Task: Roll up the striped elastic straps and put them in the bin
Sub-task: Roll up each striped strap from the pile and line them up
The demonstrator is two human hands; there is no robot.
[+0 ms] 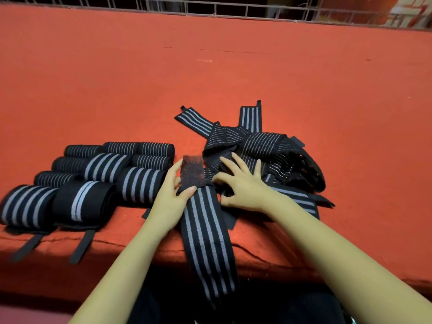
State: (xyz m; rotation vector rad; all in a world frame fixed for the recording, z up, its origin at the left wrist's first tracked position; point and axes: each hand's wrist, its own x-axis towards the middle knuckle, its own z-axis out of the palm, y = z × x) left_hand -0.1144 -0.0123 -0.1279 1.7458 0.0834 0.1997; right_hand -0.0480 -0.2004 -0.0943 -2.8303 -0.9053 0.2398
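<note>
A long black elastic strap with four grey lengthwise stripes lies across the near edge of the red cloth-covered table, its lower end hanging off toward the person and its rough dark fastening patch raised at the top. The left hand pinches the strap just below that patch, thumb on the striped face, while the right hand rests beside it with fingers spread flat, gripping nothing, on the tangled pile of unrolled striped straps. To the left lie finished rolled striped straps.
</note>
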